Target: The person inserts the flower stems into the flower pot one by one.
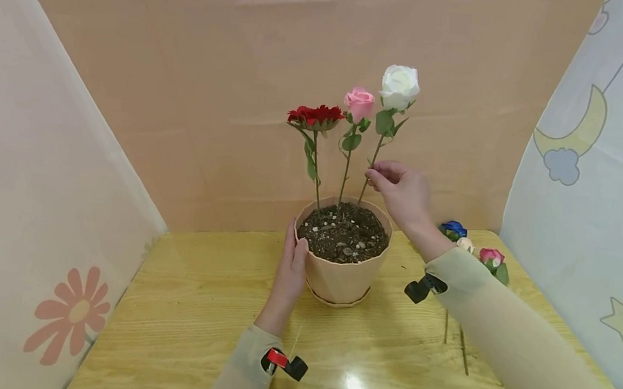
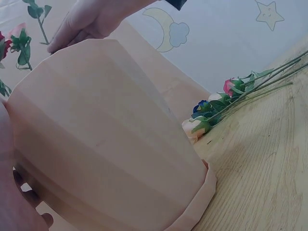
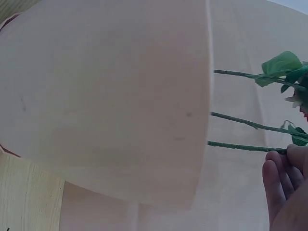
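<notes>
A peach faceted flowerpot (image 1: 341, 279) filled with dark soil (image 1: 343, 238) and pebbles stands on a matching saucer. My left hand (image 1: 289, 267) rests against the pot's left side, its fingers extended along the wall. Above the right rim my right hand (image 1: 404, 191) pinches the stem of a white rose (image 1: 399, 87) between thumb and fingertips; that stem runs down to the soil. To its left a pink rose (image 1: 359, 104) and a red daisy-like flower (image 1: 316, 116) stand upright in the pot. In the right wrist view the stems (image 3: 240, 147) rise past the pot's rim, and the blooms are mostly cut off.
Several loose flowers lie on the wooden table (image 1: 212, 285) to the right, partly behind my right forearm. Among them are a blue flower (image 1: 454, 228) and a dark pink rose (image 1: 491, 257). A peach backdrop (image 1: 215, 85) rises behind the pot, with printed cloth at both sides.
</notes>
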`<state>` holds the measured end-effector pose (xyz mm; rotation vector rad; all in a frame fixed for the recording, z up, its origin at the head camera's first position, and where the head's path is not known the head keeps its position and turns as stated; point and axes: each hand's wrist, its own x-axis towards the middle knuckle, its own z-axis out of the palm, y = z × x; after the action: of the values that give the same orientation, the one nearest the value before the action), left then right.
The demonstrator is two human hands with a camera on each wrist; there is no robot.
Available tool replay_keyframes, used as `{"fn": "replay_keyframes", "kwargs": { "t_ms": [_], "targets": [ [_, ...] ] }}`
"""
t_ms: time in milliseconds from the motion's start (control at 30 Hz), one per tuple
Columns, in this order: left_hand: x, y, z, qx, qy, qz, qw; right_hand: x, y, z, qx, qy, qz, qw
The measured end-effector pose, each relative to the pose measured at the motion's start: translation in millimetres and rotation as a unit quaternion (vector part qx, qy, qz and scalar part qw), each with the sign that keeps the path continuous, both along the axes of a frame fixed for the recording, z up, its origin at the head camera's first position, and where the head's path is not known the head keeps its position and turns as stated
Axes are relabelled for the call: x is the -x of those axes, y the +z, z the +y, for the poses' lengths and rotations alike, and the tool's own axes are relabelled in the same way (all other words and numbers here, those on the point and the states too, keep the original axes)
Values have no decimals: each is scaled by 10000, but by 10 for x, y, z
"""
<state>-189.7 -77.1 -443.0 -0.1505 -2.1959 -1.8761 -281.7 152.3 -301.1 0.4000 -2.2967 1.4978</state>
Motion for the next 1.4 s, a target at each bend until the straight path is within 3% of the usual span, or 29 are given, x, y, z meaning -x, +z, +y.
{"fn": "replay_keyframes", "kwargs": {
  "t_ms": [300,733,1167,1400],
  "targets": [
    [8,-10,2,-36,-39,49,10000,98,-114,-121,-421,-120,123,9990],
    [27,-12,-10,88,-12,-66,9999,222,-308,-197,-957,9,200,9952],
    [91,-26,-15,150,-24,-47,9999,276,-441,-262,-1059,-89,363,9937],
    [105,-36,-23,132,-11,-6,9999,286,-466,-262,-1250,92,274,9917]
  ]
}}
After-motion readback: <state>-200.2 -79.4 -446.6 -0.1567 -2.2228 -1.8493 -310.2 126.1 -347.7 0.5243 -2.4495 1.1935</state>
